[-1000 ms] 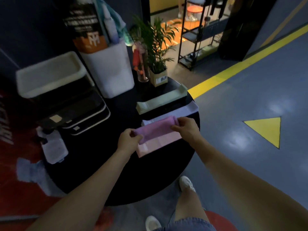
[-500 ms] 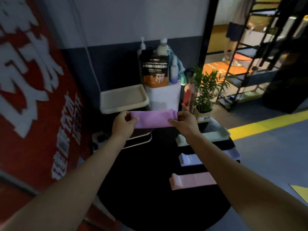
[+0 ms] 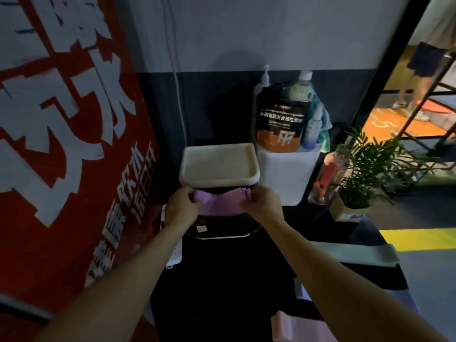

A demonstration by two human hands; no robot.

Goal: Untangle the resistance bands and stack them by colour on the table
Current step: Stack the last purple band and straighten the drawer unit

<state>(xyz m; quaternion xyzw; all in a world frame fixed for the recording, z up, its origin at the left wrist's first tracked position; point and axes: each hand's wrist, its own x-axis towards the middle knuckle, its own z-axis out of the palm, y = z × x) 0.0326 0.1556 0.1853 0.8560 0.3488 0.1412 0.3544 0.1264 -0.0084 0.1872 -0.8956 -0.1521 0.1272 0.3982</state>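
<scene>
Left hand (image 3: 182, 206) and right hand (image 3: 262, 204), fingers curled, each pinch one end of a flat purple elastic resistance band (image 3: 219, 202), held raised above the far side of the round black table (image 3: 222, 292), in front of a cream rectangular tray (image 3: 218, 165). A white rectangular bin (image 3: 286, 171) just right of the tray holds a black-and-orange pouch (image 3: 280, 124), a pump bottle (image 3: 262, 80) and spray bottles. On the table at right lie a pale green folded band (image 3: 355, 253) and, nearer, a pale pink band (image 3: 291, 327); a potted green plant (image 3: 365, 169) stands beyond.
</scene>
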